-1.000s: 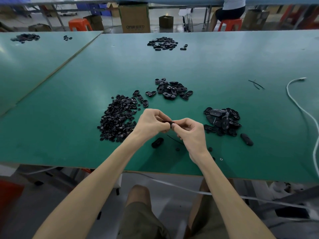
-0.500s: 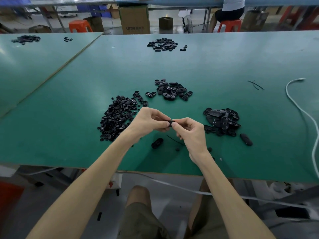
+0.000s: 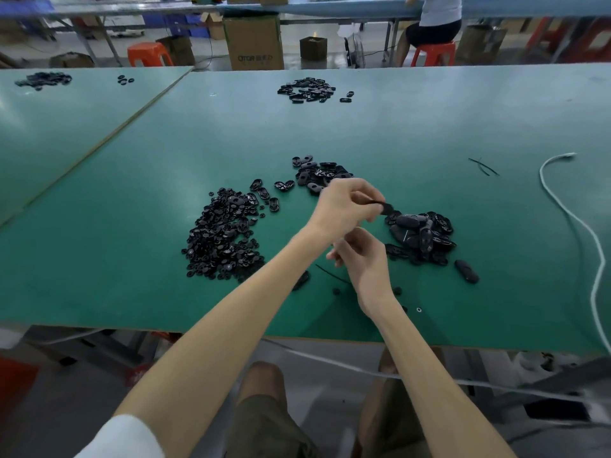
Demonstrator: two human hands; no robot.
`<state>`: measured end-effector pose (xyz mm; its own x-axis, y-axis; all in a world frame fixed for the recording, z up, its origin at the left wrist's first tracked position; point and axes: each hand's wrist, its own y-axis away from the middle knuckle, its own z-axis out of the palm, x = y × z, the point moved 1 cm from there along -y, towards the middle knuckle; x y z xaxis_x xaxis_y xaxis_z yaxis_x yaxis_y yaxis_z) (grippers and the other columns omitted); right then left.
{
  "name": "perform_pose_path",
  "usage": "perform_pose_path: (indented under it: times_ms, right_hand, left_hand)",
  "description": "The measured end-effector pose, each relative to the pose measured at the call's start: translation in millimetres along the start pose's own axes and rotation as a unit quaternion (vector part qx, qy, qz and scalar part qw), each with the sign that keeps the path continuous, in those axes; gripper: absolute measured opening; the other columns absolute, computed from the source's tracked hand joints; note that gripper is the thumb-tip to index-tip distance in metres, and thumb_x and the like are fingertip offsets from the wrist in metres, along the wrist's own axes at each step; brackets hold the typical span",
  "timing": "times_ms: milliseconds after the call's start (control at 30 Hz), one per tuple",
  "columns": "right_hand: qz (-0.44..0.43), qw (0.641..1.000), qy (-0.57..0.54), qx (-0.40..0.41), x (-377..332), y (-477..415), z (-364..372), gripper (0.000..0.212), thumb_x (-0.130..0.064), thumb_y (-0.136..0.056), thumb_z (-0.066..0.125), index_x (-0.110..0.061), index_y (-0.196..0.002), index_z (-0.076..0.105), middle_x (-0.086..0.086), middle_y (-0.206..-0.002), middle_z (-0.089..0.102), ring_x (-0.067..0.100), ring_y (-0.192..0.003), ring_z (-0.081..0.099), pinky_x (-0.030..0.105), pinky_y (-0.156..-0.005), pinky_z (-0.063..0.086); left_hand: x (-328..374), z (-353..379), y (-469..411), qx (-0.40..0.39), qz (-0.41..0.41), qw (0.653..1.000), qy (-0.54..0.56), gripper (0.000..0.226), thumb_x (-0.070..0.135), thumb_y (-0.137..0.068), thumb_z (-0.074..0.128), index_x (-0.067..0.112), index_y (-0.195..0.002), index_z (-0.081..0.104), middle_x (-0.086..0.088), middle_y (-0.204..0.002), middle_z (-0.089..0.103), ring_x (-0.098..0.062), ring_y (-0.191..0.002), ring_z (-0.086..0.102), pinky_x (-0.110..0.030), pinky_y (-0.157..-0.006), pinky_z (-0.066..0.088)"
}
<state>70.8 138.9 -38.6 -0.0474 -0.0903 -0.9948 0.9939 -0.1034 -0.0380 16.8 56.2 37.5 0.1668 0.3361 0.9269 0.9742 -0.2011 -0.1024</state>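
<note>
- Well left of the pile of black shells (image 3: pixel 423 233), a heap of small black bits (image 3: pixel 218 236) lies on our surface (image 3: pixel 132 193).
- Our left hand (image 3: pixel 347 206) pinches a flat black piece (image 3: pixel 386 208) in a narrow grip, just left of the pile.
- Our right hand (image 3: pixel 365 262) hangs near the pile, fingers curled; we cannot tell whether its grip holds anything.
- A white cable (image 3: pixel 578 226) lies well right of the pile.

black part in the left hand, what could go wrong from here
The left hand pinches the black part only at its fingertips, so it could slip and fall short of the right pile, ending up among loose pieces. Small bits lie between the forearms near the table edge; a careless sweep of an arm might knock them off.
</note>
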Motion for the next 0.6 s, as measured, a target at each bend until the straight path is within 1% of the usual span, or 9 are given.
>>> perform_pose_path:
  times_ms: [100, 133, 200, 267, 367, 433, 467, 534, 600]
  right_hand:
    - [0.014, 0.999, 0.043, 0.027, -1, 0, -1, 0.014, -0.001, -0.094, 0.054, -0.005, -0.084, 0.063, -0.008, -0.057, 0.064, 0.006, -0.051, 0.051, 0.017, -0.053, 0.041]
    - [0.018, 0.998, 0.042, 0.032, 0, 0, -1, 0.015, -0.001, -0.094, 0.054, -0.004, -0.083, 0.064, -0.009, -0.056, 0.063, 0.005, -0.049, 0.049, 0.016, -0.052, 0.039]
    - [0.019, 0.999, 0.033, 0.028, -1, 2, -2, 0.015, -0.001, -0.095, 0.056, 0.002, -0.085, 0.066, -0.007, -0.058, 0.064, 0.007, -0.052, 0.05, 0.019, -0.054, 0.04]
    - [0.006, 1.0, 0.012, 0.011, -1, 3, -2, 0.014, -0.001, -0.098, 0.058, 0.002, -0.087, 0.067, -0.002, -0.064, 0.066, 0.01, -0.057, 0.053, 0.024, -0.057, 0.043]
    - [-0.005, 1.0, 0.015, 0.014, 0, 3, -2, 0.015, -0.002, -0.099, 0.06, -0.01, -0.098, 0.072, -0.003, -0.072, 0.072, 0.011, -0.064, 0.063, 0.024, -0.061, 0.05]
    - [-0.005, 1.0, 0.016, 0.016, 1, 2, -1, 0.021, 0.0, -0.099, 0.058, -0.014, -0.103, 0.072, -0.004, -0.077, 0.075, 0.01, -0.068, 0.068, 0.023, -0.061, 0.052]
    - [-0.004, 1.0, 0.012, 0.015, 1, 2, 0, 0.021, 0.002, -0.098, 0.058, -0.014, -0.103, 0.072, -0.003, -0.078, 0.075, 0.01, -0.068, 0.069, 0.023, -0.061, 0.052]
    - [-0.005, 1.0, 0.007, 0.013, 1, 2, 0, 0.021, 0.003, -0.097, 0.059, -0.012, -0.103, 0.072, -0.002, -0.079, 0.075, 0.01, -0.068, 0.069, 0.023, -0.061, 0.052]
    - [-0.005, 1.0, 0.007, 0.012, 0, 2, 0, 0.021, 0.003, -0.097, 0.059, -0.012, -0.103, 0.072, -0.003, -0.078, 0.075, 0.01, -0.068, 0.069, 0.022, -0.061, 0.053]
  left_hand:
    - [7, 29, -14, -0.039, 0.004, 0.999, -0.009, 0.015, 0.001, -0.085, 0.078, 0.006, -0.099, 0.077, -0.013, -0.088, 0.078, -0.015, -0.069, 0.068, -0.027, -0.062, 0.056]
    - [6, 34, -16, -0.049, 0.002, 0.999, -0.021, 0.018, 0.004, -0.085, 0.078, 0.008, -0.103, 0.077, -0.011, -0.095, 0.078, -0.015, -0.071, 0.068, -0.028, -0.065, 0.058]
    - [0, 35, -17, -0.05, 0.008, 0.997, -0.058, 0.024, 0.011, -0.088, 0.079, 0.015, -0.112, 0.077, -0.003, -0.106, 0.076, -0.012, -0.082, 0.067, -0.03, -0.081, 0.058]
    - [-9, 26, -15, -0.016, 0.012, 0.997, -0.074, 0.025, 0.011, -0.091, 0.075, 0.018, -0.114, 0.077, 0.001, -0.109, 0.075, -0.01, -0.089, 0.067, -0.026, -0.092, 0.053]
    - [-25, -6, -12, 0.075, -0.01, 0.991, -0.11, 0.025, 0.004, -0.095, 0.064, 0.012, -0.116, 0.074, -0.002, -0.113, 0.074, -0.012, -0.092, 0.064, -0.022, -0.09, 0.051]
    - [-39, -32, -10, 0.127, -0.028, 0.974, -0.188, 0.032, -0.003, -0.096, 0.056, 0.008, -0.123, 0.071, -0.009, -0.123, 0.07, -0.017, -0.103, 0.062, -0.022, -0.098, 0.046]
    - [-48, -45, -10, 0.141, -0.041, 0.961, -0.234, 0.038, -0.007, -0.096, 0.052, 0.005, -0.128, 0.068, -0.013, -0.13, 0.065, -0.022, -0.114, 0.06, -0.027, -0.105, 0.043]
    - [-67, -65, -9, 0.138, -0.073, 0.931, -0.33, 0.046, -0.013, -0.094, 0.045, 0.001, -0.135, 0.062, -0.018, -0.142, 0.055, -0.032, -0.131, 0.049, -0.038, -0.114, 0.036]
    - [-81, -77, -6, 0.108, -0.09, 0.898, -0.417, 0.044, -0.013, -0.094, 0.043, 0.0, -0.132, 0.061, -0.017, -0.146, 0.049, -0.036, -0.134, 0.042, -0.043, -0.112, 0.03]
